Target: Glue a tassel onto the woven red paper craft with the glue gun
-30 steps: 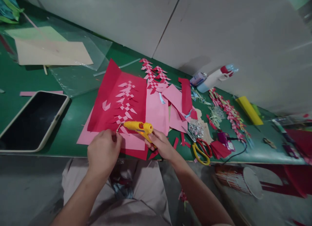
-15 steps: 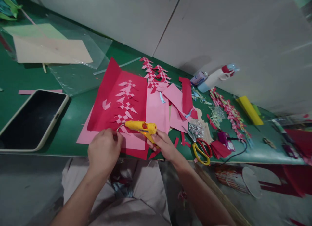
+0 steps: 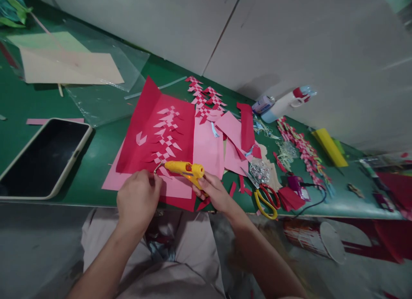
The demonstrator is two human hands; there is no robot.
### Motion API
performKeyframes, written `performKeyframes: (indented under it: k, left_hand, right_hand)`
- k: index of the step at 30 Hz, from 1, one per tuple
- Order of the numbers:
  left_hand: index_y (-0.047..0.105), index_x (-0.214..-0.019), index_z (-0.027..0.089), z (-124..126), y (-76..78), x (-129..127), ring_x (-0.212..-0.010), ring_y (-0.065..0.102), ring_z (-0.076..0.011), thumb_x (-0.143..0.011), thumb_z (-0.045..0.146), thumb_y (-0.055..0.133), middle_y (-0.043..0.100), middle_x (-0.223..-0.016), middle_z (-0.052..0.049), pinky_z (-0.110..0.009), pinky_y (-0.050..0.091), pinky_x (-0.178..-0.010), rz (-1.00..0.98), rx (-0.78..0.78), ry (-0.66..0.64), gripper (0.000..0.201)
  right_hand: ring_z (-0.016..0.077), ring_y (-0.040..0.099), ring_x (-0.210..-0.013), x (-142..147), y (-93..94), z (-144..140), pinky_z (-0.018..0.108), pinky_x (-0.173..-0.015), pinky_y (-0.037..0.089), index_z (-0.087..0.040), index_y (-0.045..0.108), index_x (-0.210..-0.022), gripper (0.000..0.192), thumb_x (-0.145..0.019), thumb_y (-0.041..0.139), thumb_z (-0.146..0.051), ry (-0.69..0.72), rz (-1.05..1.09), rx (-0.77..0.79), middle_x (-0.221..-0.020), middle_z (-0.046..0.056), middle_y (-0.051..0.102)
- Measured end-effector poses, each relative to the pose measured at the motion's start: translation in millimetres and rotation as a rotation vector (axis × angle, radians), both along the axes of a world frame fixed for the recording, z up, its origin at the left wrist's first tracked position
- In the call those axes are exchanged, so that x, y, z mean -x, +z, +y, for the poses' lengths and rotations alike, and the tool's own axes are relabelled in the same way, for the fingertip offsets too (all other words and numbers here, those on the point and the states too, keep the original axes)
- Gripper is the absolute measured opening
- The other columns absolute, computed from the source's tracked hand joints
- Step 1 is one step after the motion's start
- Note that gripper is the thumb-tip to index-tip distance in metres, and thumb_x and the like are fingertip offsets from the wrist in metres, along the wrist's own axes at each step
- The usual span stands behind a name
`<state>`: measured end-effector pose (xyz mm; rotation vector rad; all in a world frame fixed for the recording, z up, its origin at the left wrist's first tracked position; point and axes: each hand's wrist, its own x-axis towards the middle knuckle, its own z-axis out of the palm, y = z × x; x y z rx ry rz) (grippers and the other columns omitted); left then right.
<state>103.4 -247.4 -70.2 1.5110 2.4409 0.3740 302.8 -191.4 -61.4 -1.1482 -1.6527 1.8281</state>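
Note:
My right hand (image 3: 213,191) grips a yellow glue gun (image 3: 183,169) by its handle, nozzle pointing left at the near end of a red paper sheet (image 3: 154,131) woven with pink strips. My left hand (image 3: 138,198) is closed next to the nozzle, fingertips pinching something small at the edge of the pink paper (image 3: 175,187) under the red sheet; what it pinches is hidden. Both hands sit at the near edge of the green table (image 3: 96,157).
A dark tablet (image 3: 41,157) lies at the left. Beige sheets and clear film (image 3: 71,67) lie far left. Scissors with red and yellow handles (image 3: 265,198), paper scraps, woven strips (image 3: 302,146), a white bottle (image 3: 283,103) and a yellow roll (image 3: 328,146) fill the right. A wall runs behind.
The glue gun and both hands stay almost where they were; the gun shifted very slightly. The view wobbled a little.

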Motion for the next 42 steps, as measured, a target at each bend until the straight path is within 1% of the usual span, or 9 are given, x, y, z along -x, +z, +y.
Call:
performKeyframes:
  k: [6, 17, 26, 34, 42]
  left_hand:
    - [0.064, -0.085, 0.017, 1.8, 2.1, -1.9, -0.079, 0.065, -0.0240, -0.088, 0.038, 0.041, 0.070, -0.084, -0.008, -0.031, 0.038, -0.063, 0.026, 0.032, 0.001, 0.032]
    - [0.064, -0.084, 0.018, 2.5, 3.3, -2.9, -0.079, 0.065, -0.0244, -0.088, 0.040, 0.041, 0.070, -0.082, -0.007, -0.031, 0.037, -0.062, 0.022, 0.049, 0.003, 0.032]
    - [0.063, -0.084, 0.018, 2.0, 2.2, -2.6, -0.077, 0.064, -0.0234, -0.089, 0.039, 0.040, 0.069, -0.081, -0.008, -0.030, 0.035, -0.060, 0.033, 0.042, -0.001, 0.032]
    - [0.063, -0.083, 0.018, 1.8, 2.2, -2.9, -0.076, 0.064, -0.0234, -0.088, 0.039, 0.040, 0.069, -0.081, -0.008, -0.030, 0.036, -0.061, 0.034, 0.047, -0.004, 0.032]
    - [0.063, -0.084, 0.018, 1.0, 3.6, -4.5, -0.078, 0.064, -0.0242, -0.089, 0.038, 0.038, 0.069, -0.083, -0.009, -0.031, 0.037, -0.061, 0.049, 0.056, -0.021, 0.032]
  right_hand:
    - [0.0074, 0.038, -0.051, 1.4, -1.5, 1.7, 0.021, -0.047, 0.030, -0.016, 0.053, -0.095, 0.040, -0.092, 0.047, -0.056, 0.011, 0.017, 0.000, -0.064, -0.004, 0.045]
    - [0.0073, 0.038, -0.050, 0.3, 4.2, 0.1, 0.022, -0.047, 0.029, -0.016, 0.051, -0.091, 0.043, -0.091, 0.047, -0.059, 0.006, 0.022, 0.009, -0.063, -0.004, 0.046]
    - [0.0076, 0.038, -0.050, 5.0, 0.8, 1.4, 0.022, -0.048, 0.029, -0.016, 0.053, -0.095, 0.044, -0.091, 0.047, -0.059, 0.015, 0.017, 0.021, -0.063, -0.004, 0.045]
    - [0.0076, 0.037, -0.051, 5.9, 3.9, 1.4, 0.022, -0.048, 0.029, -0.015, 0.054, -0.101, 0.043, -0.092, 0.046, -0.057, 0.026, 0.024, 0.010, -0.064, -0.004, 0.045]
    - [0.0077, 0.038, -0.051, 4.8, 2.2, 1.6, 0.022, -0.049, 0.030, -0.015, 0.054, -0.096, 0.045, -0.091, 0.047, -0.059, 0.009, 0.001, 0.016, -0.065, -0.004, 0.046]
